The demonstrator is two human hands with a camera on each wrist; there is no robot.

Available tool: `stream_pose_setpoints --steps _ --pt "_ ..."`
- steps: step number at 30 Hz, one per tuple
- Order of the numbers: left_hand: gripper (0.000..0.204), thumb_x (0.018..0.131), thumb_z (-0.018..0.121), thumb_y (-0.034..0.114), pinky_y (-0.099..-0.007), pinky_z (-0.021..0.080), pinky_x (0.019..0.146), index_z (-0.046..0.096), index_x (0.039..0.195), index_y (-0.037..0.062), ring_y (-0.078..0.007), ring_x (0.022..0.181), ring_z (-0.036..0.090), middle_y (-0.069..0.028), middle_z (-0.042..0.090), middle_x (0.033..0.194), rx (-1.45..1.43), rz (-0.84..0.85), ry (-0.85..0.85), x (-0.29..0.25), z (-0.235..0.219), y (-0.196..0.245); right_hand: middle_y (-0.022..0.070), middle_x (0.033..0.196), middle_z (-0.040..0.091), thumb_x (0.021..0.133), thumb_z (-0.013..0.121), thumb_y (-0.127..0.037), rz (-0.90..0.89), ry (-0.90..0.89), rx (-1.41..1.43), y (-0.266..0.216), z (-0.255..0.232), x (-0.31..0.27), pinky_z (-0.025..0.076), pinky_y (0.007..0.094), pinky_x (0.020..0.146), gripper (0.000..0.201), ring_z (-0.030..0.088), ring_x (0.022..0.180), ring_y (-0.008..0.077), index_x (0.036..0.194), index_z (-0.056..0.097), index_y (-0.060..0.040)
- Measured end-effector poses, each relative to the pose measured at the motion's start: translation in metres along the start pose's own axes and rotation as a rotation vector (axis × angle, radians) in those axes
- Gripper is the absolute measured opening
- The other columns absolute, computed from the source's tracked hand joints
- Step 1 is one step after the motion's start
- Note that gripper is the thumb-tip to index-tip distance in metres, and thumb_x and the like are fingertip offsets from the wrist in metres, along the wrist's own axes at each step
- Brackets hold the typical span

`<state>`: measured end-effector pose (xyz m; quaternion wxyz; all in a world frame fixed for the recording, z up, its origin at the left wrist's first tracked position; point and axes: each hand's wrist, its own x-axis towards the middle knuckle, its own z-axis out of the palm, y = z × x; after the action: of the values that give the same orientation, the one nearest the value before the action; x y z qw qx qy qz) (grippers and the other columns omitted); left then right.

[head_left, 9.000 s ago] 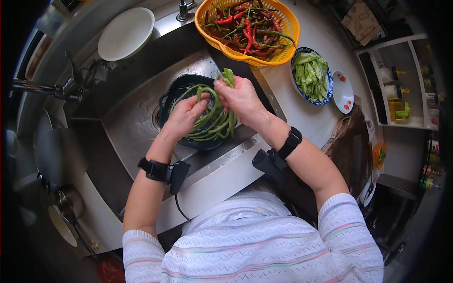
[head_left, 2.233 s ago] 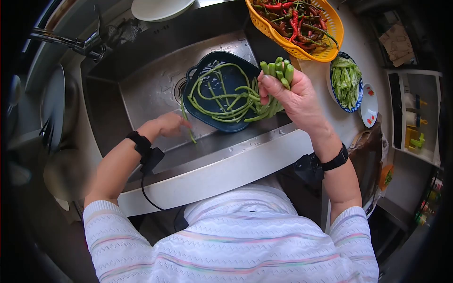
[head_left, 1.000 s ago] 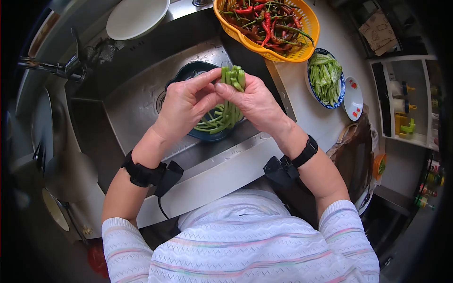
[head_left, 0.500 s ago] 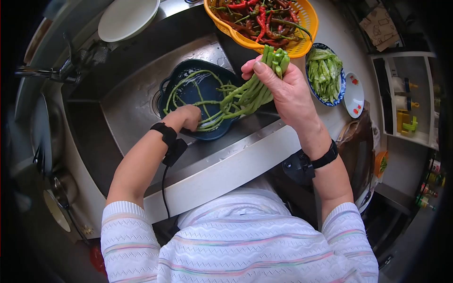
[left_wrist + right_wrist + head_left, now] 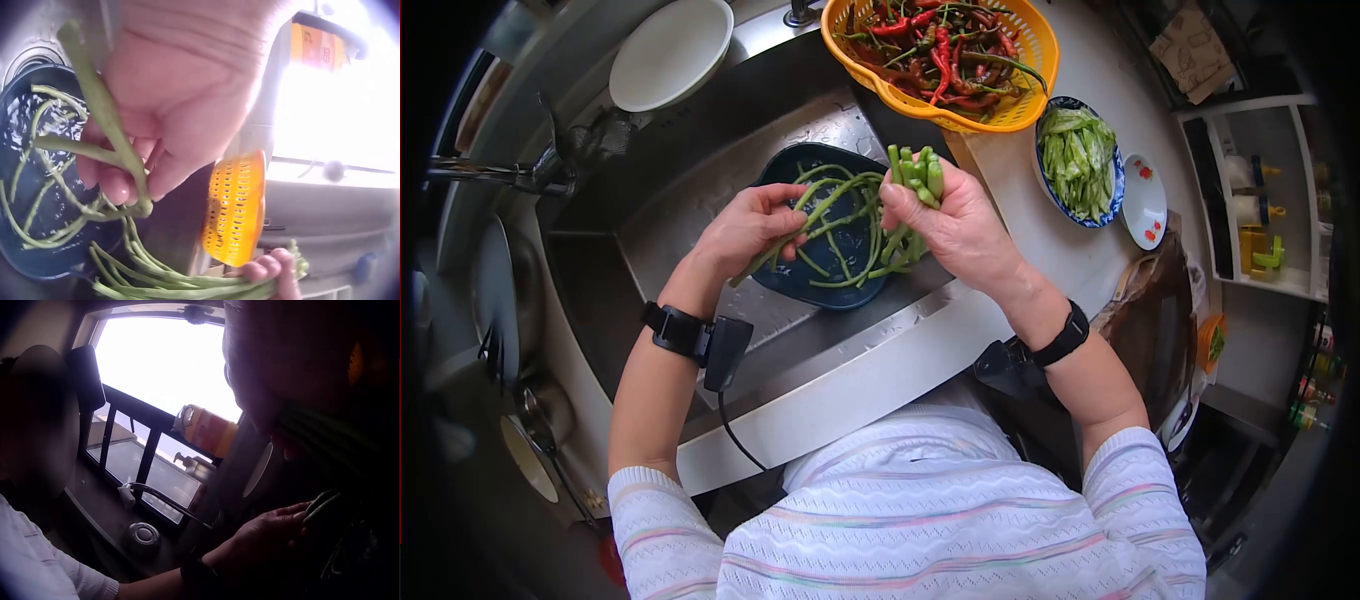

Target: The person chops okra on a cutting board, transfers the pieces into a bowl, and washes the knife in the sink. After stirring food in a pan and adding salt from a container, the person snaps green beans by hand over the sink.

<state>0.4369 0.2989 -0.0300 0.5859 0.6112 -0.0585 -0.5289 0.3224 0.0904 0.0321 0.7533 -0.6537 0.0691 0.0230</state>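
Note:
My right hand [image 5: 960, 230] grips a bundle of green long beans [image 5: 920, 178] over the right side of a dark blue basin [image 5: 805, 289], their cut ends poking up above the thumb. To the left, my left hand [image 5: 748, 232] pinches a long bean [image 5: 103, 109] between thumb and fingers, at the basin's left edge. The bean's thick end sticks out past the wrist side of that hand in the left wrist view. More long beans lie curled in water inside the basin, which sits in the steel sink. The right wrist view is dark.
A yellow basket [image 5: 1000, 118] of red and green chili peppers stands behind the sink. Right of it are a blue-rimmed bowl [image 5: 1116, 200] of sliced green vegetables and a small white dish [image 5: 1144, 205]. A faucet [image 5: 500, 175] and white plate [image 5: 672, 55] flank the sink's left side.
My left hand has come up out of the basin with a long bean. My right hand, still gripping the bundle, has moved left and lower, closer to the basin.

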Motion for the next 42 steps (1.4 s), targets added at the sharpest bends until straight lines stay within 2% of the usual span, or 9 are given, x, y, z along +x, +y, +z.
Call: stream_pose_setpoints --steps 10,14,15,20,24,26,27,35,42 --pt "0.046 0.087 0.057 0.006 -0.0253 0.051 0.063 0.038 0.127 -0.0032 -0.0141 0.069 0.061 -0.0088 0.06 0.084 -0.467 0.102 0.025 -0.036 0.016 0.017 -0.0029 0.09 0.057 0.091 0.056 -0.009 -0.008 -0.214 -0.108 0.015 0.043 -0.006 0.045 0.0197 0.074 0.017 0.053 0.08 0.004 0.107 0.054 -0.005" --pt "0.061 0.085 0.058 0.004 -0.0283 0.052 0.068 0.023 0.134 -0.0067 -0.0183 0.076 0.063 -0.0126 0.061 0.089 -0.543 0.124 0.059 -0.033 0.02 0.013 0.0014 0.099 0.062 0.088 0.058 -0.005 -0.216 -0.292 -0.337 0.013 0.057 -0.013 0.047 0.0247 0.079 0.026 0.057 0.089 0.0105 0.113 0.053 -0.0047" --pt "0.046 0.085 0.059 0.003 -0.0297 0.054 0.073 0.038 0.125 -0.004 -0.0188 0.082 0.063 -0.0134 0.059 0.098 -0.535 0.108 0.137 -0.033 0.024 0.012 0.006 0.103 0.063 0.085 0.06 -0.002 -0.255 -0.285 -0.373 0.013 0.06 -0.016 0.047 0.028 0.082 0.03 0.06 0.093 0.0169 0.114 0.053 -0.0043" --pt "0.055 0.084 0.059 0.002 -0.0303 0.054 0.073 0.031 0.131 -0.0047 -0.0188 0.082 0.063 -0.0141 0.059 0.097 -0.557 0.028 0.059 -0.029 0.025 0.009 0.0101 0.1 0.063 0.08 0.063 0.001 -0.299 -0.393 -0.584 0.01 0.064 -0.02 0.048 0.029 0.083 0.035 0.061 0.094 0.0246 0.114 0.053 -0.0063" --pt "0.045 0.085 0.059 0.004 -0.0268 0.053 0.071 0.041 0.125 -0.0056 -0.0159 0.079 0.063 -0.0132 0.061 0.094 -0.466 0.104 0.208 -0.032 0.036 0.012 0.0067 0.1 0.063 0.084 0.06 -0.001 -0.227 -0.299 -0.537 0.007 0.062 -0.019 0.048 0.0266 0.082 0.027 0.062 0.091 0.0169 0.11 0.055 -0.0046" --pt "0.045 0.086 0.057 0.008 -0.0277 0.052 0.066 0.041 0.125 -0.0091 -0.0157 0.073 0.063 -0.0117 0.062 0.084 -0.212 0.131 0.129 -0.029 0.026 0.008 0.0093 0.094 0.063 0.084 0.062 -0.005 -0.123 -0.151 -0.24 0.008 0.058 -0.017 0.048 0.0271 0.078 0.024 0.062 0.088 0.0171 0.106 0.057 -0.0043" --pt "0.026 0.091 0.051 0.009 -0.027 0.053 0.07 0.055 0.111 -0.0065 -0.0186 0.077 0.065 -0.0135 0.063 0.089 -0.183 0.09 0.106 -0.038 0.028 0.016 0.0042 0.094 0.064 0.087 0.06 -0.009 -0.028 -0.148 -0.115 0.003 0.055 -0.015 0.046 0.0225 0.08 0.02 0.058 0.089 0.0086 0.106 0.057 -0.0027" --pt "0.031 0.094 0.046 0.019 -0.0253 0.05 0.068 0.052 0.115 -0.0039 -0.0174 0.078 0.066 -0.0134 0.065 0.092 -0.33 0.211 -0.082 -0.059 0.031 0.032 0.0016 0.096 0.063 0.087 0.062 -0.012 0.055 -0.008 -0.051 0.009 0.029 -0.003 0.045 0.0214 0.081 0.021 0.056 0.088 0.0068 0.105 0.058 -0.002" --pt "0.027 0.095 0.047 0.026 -0.02 0.045 0.05 0.059 0.104 0.0034 -0.0074 0.053 0.056 0.0006 0.057 0.064 0.023 0.25 -0.075 -0.042 0.039 0.021 -0.0012 0.097 0.061 0.089 0.06 -0.013 0.069 -0.008 0.145 -0.001 0.032 -0.004 0.045 0.0207 0.078 0.019 0.055 0.087 0.005 0.105 0.059 -0.0041"
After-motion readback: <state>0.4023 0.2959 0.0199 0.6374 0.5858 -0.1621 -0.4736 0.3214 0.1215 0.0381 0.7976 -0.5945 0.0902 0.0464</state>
